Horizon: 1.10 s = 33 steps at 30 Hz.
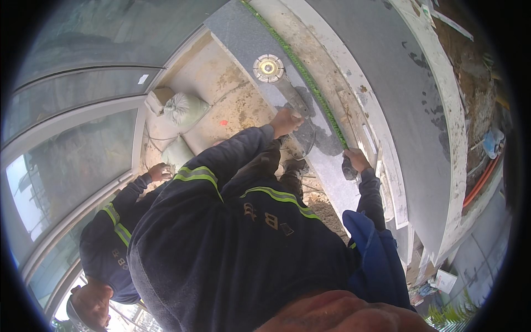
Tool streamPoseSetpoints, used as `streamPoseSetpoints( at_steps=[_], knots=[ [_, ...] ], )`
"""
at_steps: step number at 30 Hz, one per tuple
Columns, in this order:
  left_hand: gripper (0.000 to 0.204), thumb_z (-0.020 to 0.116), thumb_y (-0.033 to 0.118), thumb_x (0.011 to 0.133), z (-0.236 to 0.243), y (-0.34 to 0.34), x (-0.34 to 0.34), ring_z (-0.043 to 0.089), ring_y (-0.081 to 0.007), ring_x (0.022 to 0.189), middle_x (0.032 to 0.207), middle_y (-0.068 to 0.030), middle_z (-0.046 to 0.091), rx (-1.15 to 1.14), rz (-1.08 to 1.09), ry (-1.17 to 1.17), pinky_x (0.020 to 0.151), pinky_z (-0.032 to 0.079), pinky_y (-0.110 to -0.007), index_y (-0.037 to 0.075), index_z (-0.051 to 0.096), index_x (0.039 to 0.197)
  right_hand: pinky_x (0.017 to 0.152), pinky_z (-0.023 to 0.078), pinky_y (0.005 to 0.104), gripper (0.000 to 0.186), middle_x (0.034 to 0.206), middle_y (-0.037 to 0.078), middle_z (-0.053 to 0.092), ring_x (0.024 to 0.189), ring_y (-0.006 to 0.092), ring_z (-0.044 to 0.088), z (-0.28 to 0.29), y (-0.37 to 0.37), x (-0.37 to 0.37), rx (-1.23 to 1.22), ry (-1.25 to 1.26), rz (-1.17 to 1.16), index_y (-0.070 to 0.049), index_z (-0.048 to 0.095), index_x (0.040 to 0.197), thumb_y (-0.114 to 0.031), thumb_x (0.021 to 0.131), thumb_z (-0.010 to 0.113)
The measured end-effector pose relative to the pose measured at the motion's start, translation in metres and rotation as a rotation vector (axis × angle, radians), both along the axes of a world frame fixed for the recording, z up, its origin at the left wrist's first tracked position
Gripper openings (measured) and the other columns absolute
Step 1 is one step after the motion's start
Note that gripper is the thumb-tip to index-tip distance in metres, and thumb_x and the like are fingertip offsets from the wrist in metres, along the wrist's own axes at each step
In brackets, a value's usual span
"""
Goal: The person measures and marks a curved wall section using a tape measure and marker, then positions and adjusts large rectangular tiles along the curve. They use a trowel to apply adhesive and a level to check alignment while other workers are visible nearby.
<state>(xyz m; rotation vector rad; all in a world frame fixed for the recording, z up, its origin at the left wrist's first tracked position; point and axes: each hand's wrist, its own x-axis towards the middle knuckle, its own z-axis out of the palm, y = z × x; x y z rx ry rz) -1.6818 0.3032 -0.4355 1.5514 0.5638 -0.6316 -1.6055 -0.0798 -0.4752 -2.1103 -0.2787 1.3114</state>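
Note:
An angle grinder lies on a long grey stone slab, its round segmented cutting disc with a brass-coloured centre facing up. Close beside the grinder's rear end, my left hand is closed with fingers curled; what is in them is hidden. Farther right, my right hand is wrapped round a dark rounded object over the slab's edge; its kind is unclear. A narrow green grass-like strip runs along the slab and ends by that hand. Dark wet patches mark the stone around the grinder.
A co-worker bends at my left, one hand low near the glass frame. Tied pale sacks stand on the dusty floor. Large glass panels border the left. Stepped grey slabs and orange pipes lie right.

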Motion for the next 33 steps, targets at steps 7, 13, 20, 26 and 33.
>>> streamPoseSetpoints(
  at_steps=[7, 13, 20, 26, 33],
  knots=[
    [0.036, 0.068, 0.026, 0.098, -0.005, 0.0, 0.004, 0.073, -0.0216, 0.086, 0.098, -0.0134, 0.072, -0.014, 0.005, 0.014, 0.071, 0.06, -0.033, -0.005, 0.068, 0.116, 0.076, 0.048, 0.0328, 0.037, 0.081, 0.006, 0.068, 0.078, 0.0168, 0.061, -0.01, -0.005, 0.002, -0.025, 0.031, -0.003, -0.001, 0.071, 0.09, -0.034, 0.099, 0.056],
    [0.036, 0.067, 0.026, 0.099, 0.0, 0.0, 0.008, 0.073, -0.0215, 0.087, 0.1, -0.0128, 0.072, -0.02, 0.014, 0.032, 0.073, 0.06, -0.034, -0.005, 0.068, 0.118, 0.077, 0.047, 0.0325, 0.037, 0.082, 0.005, 0.069, 0.08, 0.0165, 0.061, -0.006, -0.005, 0.004, -0.051, 0.069, -0.028, 0.0, 0.071, 0.09, -0.033, 0.099, 0.057],
    [0.034, 0.069, 0.025, 0.098, -0.014, -0.004, 0.002, 0.072, -0.02, 0.081, 0.097, -0.0127, 0.073, -0.005, 0.016, -0.005, 0.067, 0.057, -0.033, -0.004, 0.069, 0.116, 0.079, 0.048, 0.0334, 0.037, 0.084, 0.007, 0.07, 0.081, 0.0179, 0.063, -0.014, -0.014, 0.0, -0.032, 0.062, -0.043, 0.001, 0.071, 0.093, -0.033, 0.099, 0.057],
    [0.032, 0.071, 0.024, 0.096, -0.021, 0.002, -0.005, 0.071, -0.02, 0.071, 0.09, -0.0131, 0.074, 0.02, 0.05, -0.041, 0.058, 0.054, -0.034, -0.004, 0.071, 0.111, 0.083, 0.049, 0.037, 0.04, 0.087, 0.012, 0.072, 0.085, 0.0241, 0.066, -0.011, -0.003, 0.001, -0.096, 0.001, 0.028, 0.001, 0.071, 0.095, -0.035, 0.099, 0.055],
    [0.035, 0.069, 0.026, 0.099, -0.013, 0.002, 0.016, 0.07, -0.0179, 0.081, 0.097, -0.0105, 0.071, -0.04, 0.006, -0.018, 0.068, 0.056, -0.031, -0.003, 0.068, 0.117, 0.087, 0.051, 0.0436, 0.044, 0.096, 0.022, 0.073, 0.094, 0.0359, 0.069, -0.008, -0.017, -0.003, -0.135, -0.12, -0.098, -0.002, 0.074, 0.101, -0.041, 0.097, 0.054]
  ],
)
